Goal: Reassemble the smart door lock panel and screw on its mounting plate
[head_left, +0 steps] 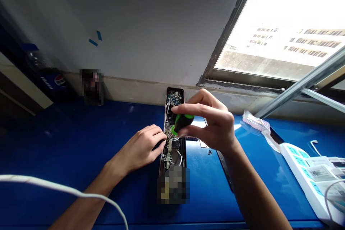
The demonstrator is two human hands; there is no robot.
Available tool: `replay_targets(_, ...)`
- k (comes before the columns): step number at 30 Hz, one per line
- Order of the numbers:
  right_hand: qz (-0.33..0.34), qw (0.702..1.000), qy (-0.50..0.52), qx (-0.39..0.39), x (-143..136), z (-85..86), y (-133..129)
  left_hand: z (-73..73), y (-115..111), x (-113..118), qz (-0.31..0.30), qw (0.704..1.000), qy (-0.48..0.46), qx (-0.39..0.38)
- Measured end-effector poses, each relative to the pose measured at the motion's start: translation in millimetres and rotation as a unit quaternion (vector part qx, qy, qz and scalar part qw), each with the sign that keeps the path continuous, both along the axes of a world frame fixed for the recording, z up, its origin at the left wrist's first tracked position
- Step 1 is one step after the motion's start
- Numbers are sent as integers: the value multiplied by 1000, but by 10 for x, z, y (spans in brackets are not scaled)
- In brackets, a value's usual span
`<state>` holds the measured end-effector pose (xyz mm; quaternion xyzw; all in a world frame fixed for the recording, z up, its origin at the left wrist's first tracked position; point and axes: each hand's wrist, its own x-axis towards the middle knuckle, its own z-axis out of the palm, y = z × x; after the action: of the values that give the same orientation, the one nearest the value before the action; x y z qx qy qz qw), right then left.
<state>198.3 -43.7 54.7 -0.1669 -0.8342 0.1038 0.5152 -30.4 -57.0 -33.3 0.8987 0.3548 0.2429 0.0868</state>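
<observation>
An opened electronic door lock, long, narrow and black-cased, lies lengthwise in front of me. A circuit board, white wires and metal parts show inside it; its near end is blurred out. My right hand is closed around a green and black screwdriver, tilted with its tip down among the parts in the middle of the casing. The exact spot that the tip touches is hard to make out. From the left, my left hand grips the casing's edge with bent fingers, close to the screwdriver's tip.
Small dark screws lie right of the lock, near a long black plate partly under my right forearm. A white power strip with plugs stands far right, by a plastic bag. A white cable crosses the front left; a Pepsi bottle stands behind.
</observation>
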Motion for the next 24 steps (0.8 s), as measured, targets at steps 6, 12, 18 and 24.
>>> replay_targets(6,53,998,-21,-21,-17,16,-23,6,-6,4,1,1000,-3,-5)
replay_targets(12,35,997,-31,-65,-9,42,-46,5,1,5,1,1000,-6,-11)
replay_targets(18,67,997,-7,-32,-12,45,-53,20,-10,10,10,1000,4,-10)
replay_targets(24,37,996,-63,-59,-15,57,-81,2,-4,12,4,1000,3,-12)
